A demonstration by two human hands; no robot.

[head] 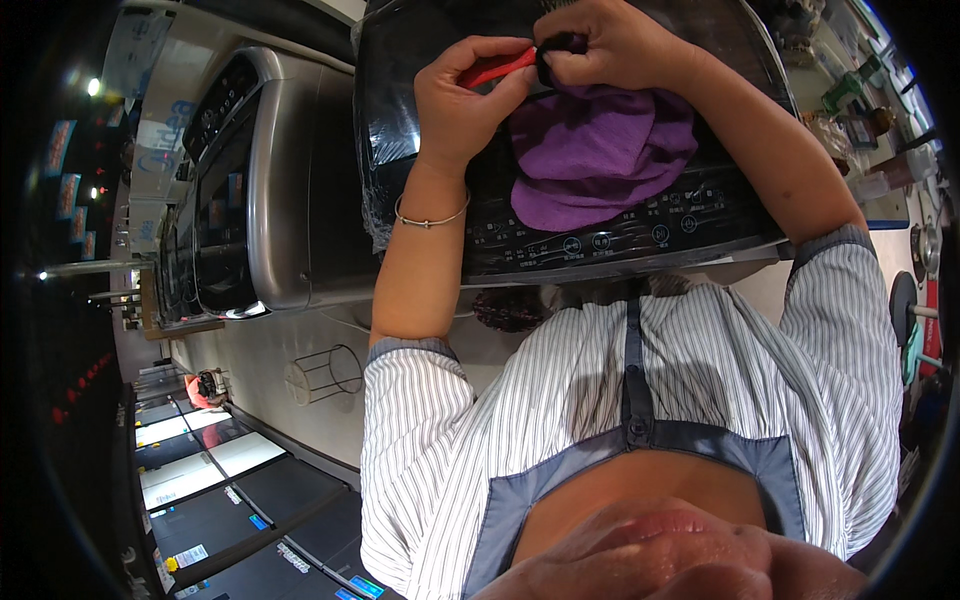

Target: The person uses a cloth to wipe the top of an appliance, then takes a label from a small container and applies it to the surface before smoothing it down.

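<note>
My left hand (469, 101) pinches a narrow red object (496, 69) between thumb and fingers. Close against it, my right hand (619, 45) grips a small black object (553, 54) whose kind I cannot tell. The two objects meet or nearly meet between my fingertips. A purple cloth (600, 161) hangs in folds below my right hand and lies over the black control panel of a washing machine (487, 262), which has plastic film on it. Dark bristles (553, 4) show behind the right hand at the top edge.
Another washing machine, with a silver-grey body (289, 187), stands at the left. A round wire-frame stand (330, 375) is on the floor. At the right, a cluttered surface holds a green bottle (847, 90) and clear containers (900, 171). A person (206, 388) is far off at lower left.
</note>
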